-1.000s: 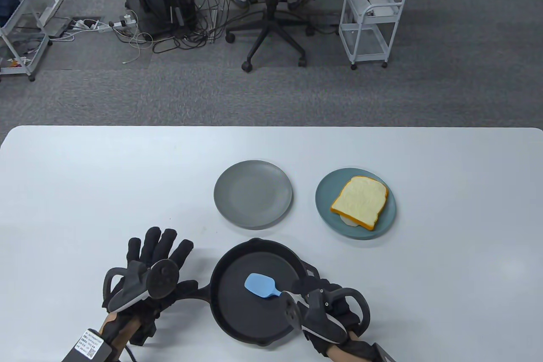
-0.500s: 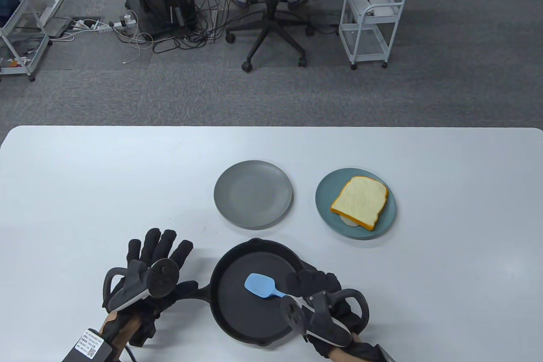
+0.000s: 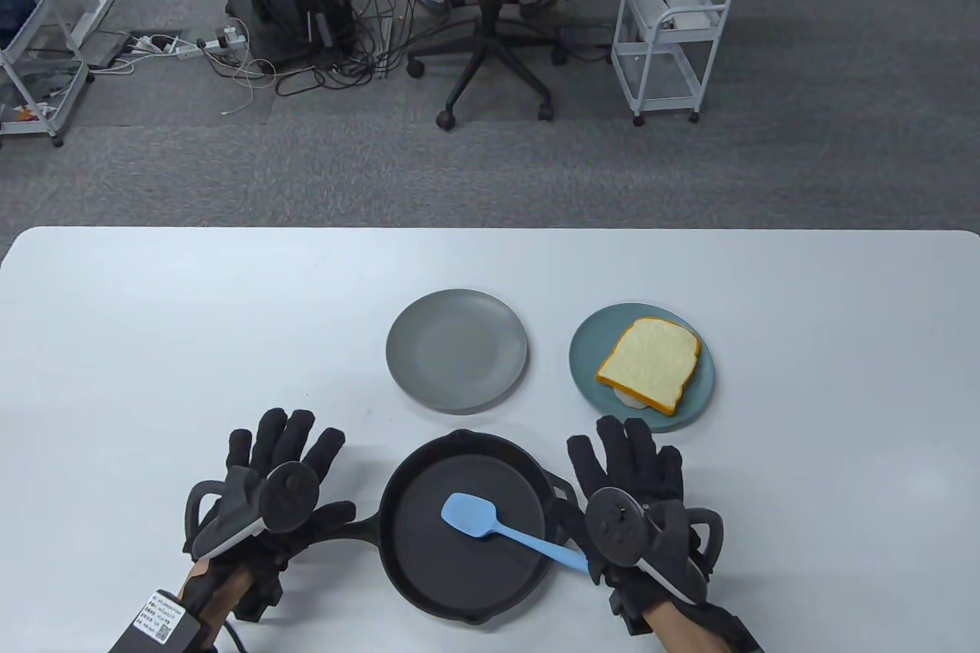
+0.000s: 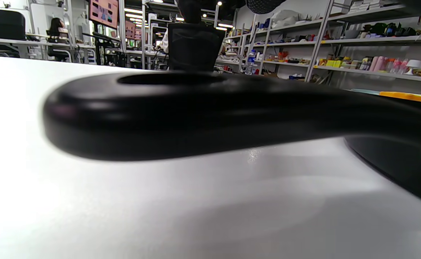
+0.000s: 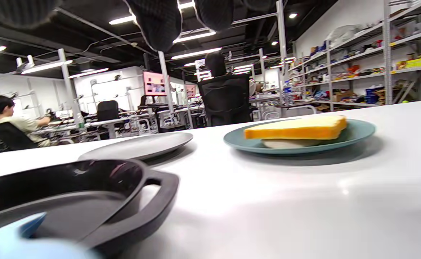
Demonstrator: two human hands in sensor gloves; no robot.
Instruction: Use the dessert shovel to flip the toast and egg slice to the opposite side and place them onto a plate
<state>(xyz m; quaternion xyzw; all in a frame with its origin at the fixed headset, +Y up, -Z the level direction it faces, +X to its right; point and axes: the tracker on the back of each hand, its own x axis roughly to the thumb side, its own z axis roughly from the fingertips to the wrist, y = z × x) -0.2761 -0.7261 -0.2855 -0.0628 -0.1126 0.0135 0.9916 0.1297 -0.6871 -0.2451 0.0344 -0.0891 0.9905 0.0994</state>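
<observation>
Task looks done, or all but — toast (image 3: 649, 366) sits on the teal plate (image 3: 700, 396) toward the table's right side, with a pale sliver, likely the egg slice (image 3: 629, 399), tucked under its near edge. The right wrist view confirms something whitish under the bread. Grey plate (image 3: 456, 349) just left of it holds nothing. Black skillet (image 3: 429, 561) at the near edge has only the blue dessert shovel (image 3: 490, 519) lying in it, handle over the right rim. Left hand (image 3: 268, 484) flat on the table beside the skillet handle, fingers spread, holding nothing. Right hand (image 3: 639, 500) also flat and spread beside the shovel's handle end — not gripping it. Nothing obvious left.
</observation>
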